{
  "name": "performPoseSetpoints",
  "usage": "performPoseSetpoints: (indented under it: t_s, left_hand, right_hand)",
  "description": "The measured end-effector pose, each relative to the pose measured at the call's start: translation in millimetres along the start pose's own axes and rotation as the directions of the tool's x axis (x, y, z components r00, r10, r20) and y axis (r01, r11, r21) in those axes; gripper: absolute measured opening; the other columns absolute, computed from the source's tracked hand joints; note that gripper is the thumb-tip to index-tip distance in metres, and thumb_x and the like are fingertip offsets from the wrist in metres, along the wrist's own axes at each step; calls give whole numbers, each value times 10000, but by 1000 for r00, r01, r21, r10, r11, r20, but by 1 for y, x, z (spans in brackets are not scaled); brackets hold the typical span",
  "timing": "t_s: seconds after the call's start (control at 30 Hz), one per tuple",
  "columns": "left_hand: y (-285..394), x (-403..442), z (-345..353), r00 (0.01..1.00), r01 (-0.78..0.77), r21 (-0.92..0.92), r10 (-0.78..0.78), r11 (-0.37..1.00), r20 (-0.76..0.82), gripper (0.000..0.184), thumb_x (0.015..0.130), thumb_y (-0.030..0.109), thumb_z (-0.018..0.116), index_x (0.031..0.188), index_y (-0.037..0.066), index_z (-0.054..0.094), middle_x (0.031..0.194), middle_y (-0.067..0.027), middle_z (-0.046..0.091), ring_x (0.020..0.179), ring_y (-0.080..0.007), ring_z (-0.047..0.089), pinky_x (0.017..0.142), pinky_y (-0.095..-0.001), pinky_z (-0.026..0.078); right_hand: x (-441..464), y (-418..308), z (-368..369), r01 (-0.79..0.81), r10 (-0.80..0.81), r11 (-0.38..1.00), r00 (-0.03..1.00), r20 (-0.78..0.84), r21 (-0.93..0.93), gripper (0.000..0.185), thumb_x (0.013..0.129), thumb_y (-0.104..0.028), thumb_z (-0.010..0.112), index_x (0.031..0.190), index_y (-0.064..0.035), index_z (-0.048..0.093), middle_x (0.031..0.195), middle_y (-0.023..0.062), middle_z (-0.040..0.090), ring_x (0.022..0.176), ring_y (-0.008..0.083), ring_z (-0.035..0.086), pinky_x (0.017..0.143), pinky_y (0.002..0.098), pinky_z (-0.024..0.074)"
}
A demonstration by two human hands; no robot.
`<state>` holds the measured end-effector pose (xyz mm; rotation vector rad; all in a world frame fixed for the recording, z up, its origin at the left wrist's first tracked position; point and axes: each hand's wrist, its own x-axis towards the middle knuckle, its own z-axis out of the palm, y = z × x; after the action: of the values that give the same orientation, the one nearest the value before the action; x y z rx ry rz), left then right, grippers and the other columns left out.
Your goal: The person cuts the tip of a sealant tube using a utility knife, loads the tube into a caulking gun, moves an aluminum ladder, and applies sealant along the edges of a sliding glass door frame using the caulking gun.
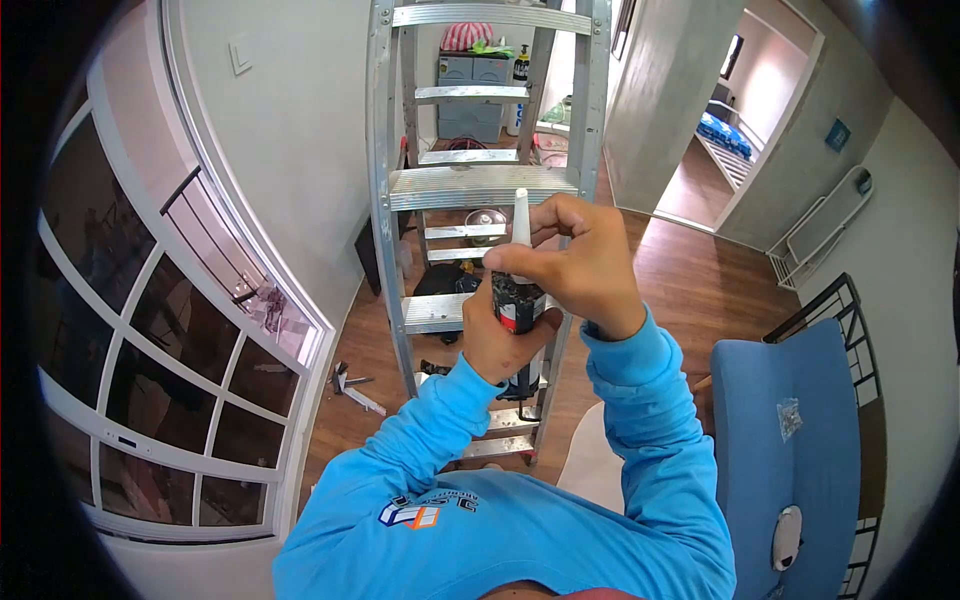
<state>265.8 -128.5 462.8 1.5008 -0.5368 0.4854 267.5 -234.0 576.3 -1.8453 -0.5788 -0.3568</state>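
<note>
A caulking gun with a dark, red-marked cartridge stands upright in front of my chest, its white nozzle pointing up. My left hand is wrapped round the front of the gun. Above it, my right hand is closed on the lower part of the nozzle, thumb in front and fingers curled behind. The gun's lower end and handle are partly hidden by my left hand and sleeve. Just beyond my hands is an aluminium stepladder, standing open.
A white-framed glass door is at the left. Tools lie on the wood floor beside the ladder. Behind it are grey drawers and a pot lid. A blue sofa fills the right side, near a folded drying rack.
</note>
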Motion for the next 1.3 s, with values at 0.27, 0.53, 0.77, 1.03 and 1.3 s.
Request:
performPoseSetpoints:
  t_s: [0.27, 0.53, 0.77, 1.03, 1.3]
  left_hand:
    - [-4, -1, 0, 999, 17, 5, -17, 1000, -38, 491, 669, 91, 759, 1091, 3, 525, 942, -130, 657, 845, -221, 659, 739, -326, 518]
    - [-9, -1, 5, 997, 47, -41, -49, 998, -61, 496, 673, 106, 765, 1096, -1, 530, 936, -130, 651, 858, -222, 651, 761, -329, 509]
    - [2, 48, 0, 984, 17, -242, -60, 970, -170, 317, 751, 160, 716, 979, -6, 571, 822, -26, 591, 710, -116, 549, 654, -268, 467]
    - [81, 131, 38, 972, 12, -774, -189, 633, -140, 167, 805, 205, 609, 832, 61, 529, 669, -48, 546, 550, -147, 573, 480, -280, 508]
    - [109, 165, 103, 944, 255, -917, -285, 308, 166, 191, 810, 248, 592, 808, 78, 505, 623, -57, 538, 535, -177, 583, 487, -328, 538]
  right_hand:
    - [2, 5, 16, 46, -58, 995, 990, -131, -93, 284, 630, -126, 833, 745, 32, 627, 708, 105, 673, 640, 104, 632, 568, 239, 511]
    - [0, 7, 16, -21, -9, 986, 984, -180, -165, 325, 608, -123, 832, 803, 33, 625, 784, 135, 683, 720, 144, 662, 637, 274, 531]
    - [-110, 50, -24, 226, -260, 962, 930, 260, 154, 374, 707, -276, 755, 936, -5, 634, 925, 151, 642, 852, 294, 628, 761, 387, 486]
    - [-221, 159, -32, -260, 663, 511, 726, -183, 819, 786, 805, -443, 663, 1404, -76, 310, 1179, 167, 565, 1095, 253, 545, 921, 355, 423]
    - [-167, 98, -62, 265, -69, 804, 931, -357, 533, 552, 887, -528, 499, 1259, -122, 465, 1103, 215, 589, 824, 226, 634, 594, 254, 512]
